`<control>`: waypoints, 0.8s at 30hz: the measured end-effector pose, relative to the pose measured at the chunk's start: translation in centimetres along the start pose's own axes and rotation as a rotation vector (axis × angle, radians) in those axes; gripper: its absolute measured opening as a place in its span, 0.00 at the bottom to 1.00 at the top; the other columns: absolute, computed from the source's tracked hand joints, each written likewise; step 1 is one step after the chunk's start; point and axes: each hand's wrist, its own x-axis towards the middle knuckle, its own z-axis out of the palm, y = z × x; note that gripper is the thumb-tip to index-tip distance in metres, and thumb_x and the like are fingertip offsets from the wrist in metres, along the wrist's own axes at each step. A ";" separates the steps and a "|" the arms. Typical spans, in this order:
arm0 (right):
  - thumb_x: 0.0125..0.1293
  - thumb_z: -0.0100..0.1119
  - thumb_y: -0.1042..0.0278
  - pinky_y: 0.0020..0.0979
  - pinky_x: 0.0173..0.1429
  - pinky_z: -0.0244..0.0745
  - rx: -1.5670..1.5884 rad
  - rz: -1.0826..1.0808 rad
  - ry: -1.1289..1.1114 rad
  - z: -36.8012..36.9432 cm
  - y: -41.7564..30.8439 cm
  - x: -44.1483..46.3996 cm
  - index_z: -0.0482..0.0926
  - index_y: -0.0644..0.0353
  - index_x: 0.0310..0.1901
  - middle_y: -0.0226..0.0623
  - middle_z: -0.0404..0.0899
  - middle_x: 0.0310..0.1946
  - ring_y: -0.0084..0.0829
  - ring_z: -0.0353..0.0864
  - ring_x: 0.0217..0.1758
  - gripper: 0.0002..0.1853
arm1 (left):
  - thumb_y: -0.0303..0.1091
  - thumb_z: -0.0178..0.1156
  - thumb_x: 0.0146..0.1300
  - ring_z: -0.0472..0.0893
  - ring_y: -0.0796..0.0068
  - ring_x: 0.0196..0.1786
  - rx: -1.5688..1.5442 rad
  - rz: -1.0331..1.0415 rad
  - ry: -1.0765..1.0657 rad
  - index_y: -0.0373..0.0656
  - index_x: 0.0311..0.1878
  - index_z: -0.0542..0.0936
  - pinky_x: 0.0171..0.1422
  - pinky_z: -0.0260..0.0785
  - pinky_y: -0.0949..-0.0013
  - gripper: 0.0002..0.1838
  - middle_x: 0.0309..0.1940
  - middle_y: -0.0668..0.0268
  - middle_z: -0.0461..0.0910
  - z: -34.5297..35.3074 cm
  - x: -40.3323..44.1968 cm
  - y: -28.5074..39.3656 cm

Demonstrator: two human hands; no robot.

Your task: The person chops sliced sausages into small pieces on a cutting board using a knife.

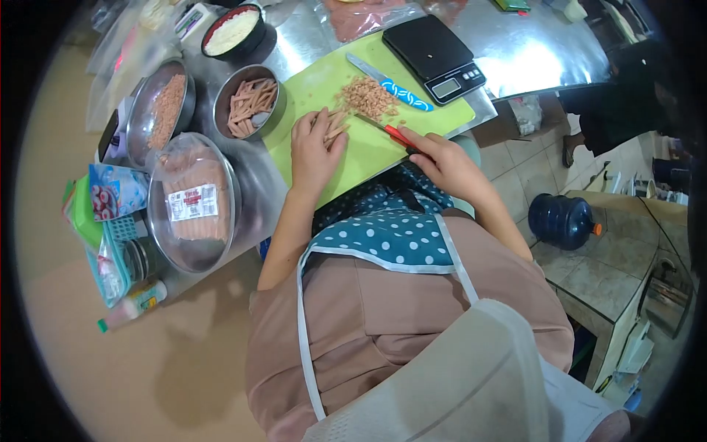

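Meat strips (337, 130) under one curled left hand (315, 144) — one right hand (440, 156) gripping one red-handled knife (396, 133), one blue-handled knife (405, 93)

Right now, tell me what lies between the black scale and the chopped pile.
In the head view, a blue-handled knife lies between the scale and the chopped pile.

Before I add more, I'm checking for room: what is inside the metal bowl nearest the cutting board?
Brownish strips lie heaped in the metal bowl; whatever is beneath them is covered and cannot be seen.
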 end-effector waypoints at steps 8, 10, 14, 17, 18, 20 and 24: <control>0.66 0.53 0.70 0.36 0.55 0.70 0.312 -0.345 0.205 -1.8 1.0 -0.7 0.64 0.51 0.67 0.48 0.76 0.50 0.46 0.76 0.51 0.27 | 0.33 0.59 0.56 0.72 0.46 0.54 0.004 0.245 0.007 0.35 0.51 0.77 0.60 0.64 0.52 0.19 0.47 0.47 0.75 1.9 0.2 -2.1; 0.67 0.53 0.72 0.31 0.54 0.70 0.220 -0.264 0.273 -5.2 -0.4 -2.3 0.63 0.58 0.67 0.46 0.76 0.52 0.37 0.77 0.51 0.27 | 0.31 0.58 0.56 0.72 0.47 0.53 -0.047 0.204 -0.017 0.34 0.52 0.75 0.58 0.63 0.52 0.20 0.48 0.48 0.75 1.2 0.3 -0.7; 0.67 0.51 0.75 0.25 0.45 0.74 0.138 -0.337 0.847 -10.6 -1.9 -5.9 0.59 0.59 0.70 0.42 0.73 0.56 0.26 0.76 0.43 0.29 | 0.32 0.59 0.57 0.71 0.47 0.54 -0.056 0.237 0.011 0.32 0.54 0.73 0.60 0.62 0.52 0.22 0.49 0.48 0.74 1.5 -0.1 -1.8; 0.69 0.49 0.75 0.25 0.39 0.76 0.129 -0.341 1.204 -14.2 -2.9 -10.6 0.55 0.54 0.71 0.45 0.73 0.54 0.24 0.77 0.39 0.30 | 0.33 0.60 0.58 0.71 0.48 0.55 -0.042 0.188 0.004 0.31 0.55 0.73 0.61 0.61 0.53 0.23 0.50 0.48 0.74 1.6 -0.3 -1.8; 0.69 0.49 0.75 0.26 0.38 0.77 0.092 -0.398 1.345 -15.0 -2.9 -11.9 0.54 0.53 0.72 0.45 0.74 0.51 0.25 0.77 0.38 0.30 | 0.33 0.60 0.58 0.71 0.48 0.55 -0.047 0.177 0.032 0.31 0.55 0.73 0.62 0.61 0.53 0.23 0.51 0.48 0.74 1.9 -0.4 -2.2; 0.70 0.48 0.74 0.28 0.37 0.77 0.032 -0.504 1.567 -16.8 -4.7 -14.6 0.54 0.51 0.71 0.42 0.75 0.45 0.27 0.77 0.36 0.30 | 0.32 0.59 0.58 0.71 0.47 0.55 -0.059 0.161 0.062 0.31 0.55 0.73 0.62 0.61 0.52 0.23 0.51 0.48 0.74 2.2 -0.4 -2.4; 0.71 0.47 0.71 0.30 0.32 0.78 -0.090 -0.666 1.921 -18.0 -8.1 -18.6 0.53 0.52 0.72 0.42 0.76 0.41 0.26 0.77 0.32 0.29 | 0.32 0.59 0.58 0.73 0.47 0.53 -0.146 0.137 0.010 0.33 0.54 0.74 0.59 0.64 0.53 0.21 0.51 0.48 0.74 1.6 -0.3 -2.3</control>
